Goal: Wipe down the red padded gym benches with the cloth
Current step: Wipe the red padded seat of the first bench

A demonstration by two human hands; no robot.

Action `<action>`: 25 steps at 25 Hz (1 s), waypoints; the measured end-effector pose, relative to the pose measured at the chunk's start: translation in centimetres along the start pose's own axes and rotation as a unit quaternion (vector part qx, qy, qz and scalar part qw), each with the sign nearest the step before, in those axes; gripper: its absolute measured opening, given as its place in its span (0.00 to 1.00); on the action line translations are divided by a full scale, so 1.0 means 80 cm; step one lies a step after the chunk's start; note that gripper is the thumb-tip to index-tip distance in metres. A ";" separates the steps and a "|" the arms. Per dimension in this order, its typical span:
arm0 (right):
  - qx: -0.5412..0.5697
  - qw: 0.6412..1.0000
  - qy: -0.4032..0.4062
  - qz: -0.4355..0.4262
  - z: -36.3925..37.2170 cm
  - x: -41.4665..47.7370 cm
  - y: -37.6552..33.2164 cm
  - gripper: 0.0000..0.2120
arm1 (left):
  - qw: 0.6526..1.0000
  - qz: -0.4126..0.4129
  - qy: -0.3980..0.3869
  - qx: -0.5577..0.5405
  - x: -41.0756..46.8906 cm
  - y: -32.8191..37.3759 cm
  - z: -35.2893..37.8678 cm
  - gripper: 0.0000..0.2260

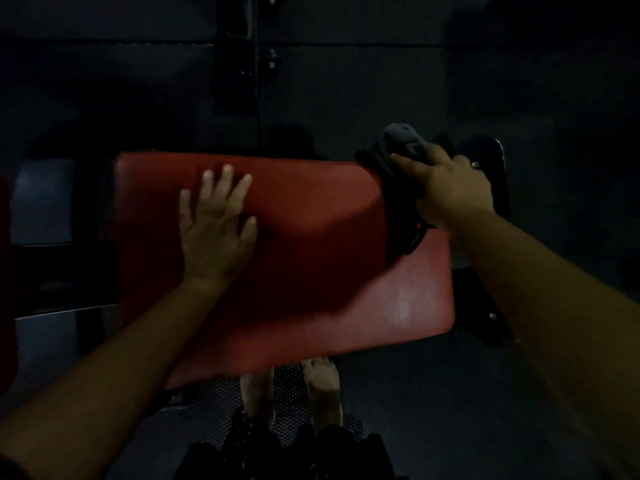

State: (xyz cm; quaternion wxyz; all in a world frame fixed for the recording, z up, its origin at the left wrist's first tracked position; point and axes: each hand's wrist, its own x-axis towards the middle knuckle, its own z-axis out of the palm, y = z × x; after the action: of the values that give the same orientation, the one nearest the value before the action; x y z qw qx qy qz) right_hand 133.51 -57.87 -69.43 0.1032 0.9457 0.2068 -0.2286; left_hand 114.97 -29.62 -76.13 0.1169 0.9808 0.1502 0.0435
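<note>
In dim light we press our left hand [216,225] flat, fingers spread, on the red bench [311,244], while our right hand [450,188] closes its grip round a dark cloth [398,147] at the pad's far right corner. The cloth bunches above and to the left of the grip, part of it draping down over the pad's edge beneath the hand. Below the bench, nearer us than either hand, our bare feet [322,382] stand on a dark floor [433,393].
</note>
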 end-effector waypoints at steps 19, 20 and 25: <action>0.351 0.917 -0.013 0.186 0.033 -0.019 0.035 0.36 | 0.992 0.116 -0.042 0.023 0.029 0.090 0.052 0.27; 0.353 0.917 -0.010 0.184 0.040 -0.036 0.034 0.37 | 0.992 0.119 -0.041 0.025 0.029 0.089 0.053 0.28; 0.572 0.765 -0.004 0.297 0.064 -0.038 0.051 0.35 | 0.990 0.129 -0.030 0.050 0.028 0.090 0.056 0.30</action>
State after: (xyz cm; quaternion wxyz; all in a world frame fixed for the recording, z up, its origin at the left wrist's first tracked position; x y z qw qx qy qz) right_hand 130.87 -64.06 -72.01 -0.3930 0.8428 -0.2536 -0.2664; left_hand 119.68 -36.62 -78.57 0.0653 0.9974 0.0206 0.0211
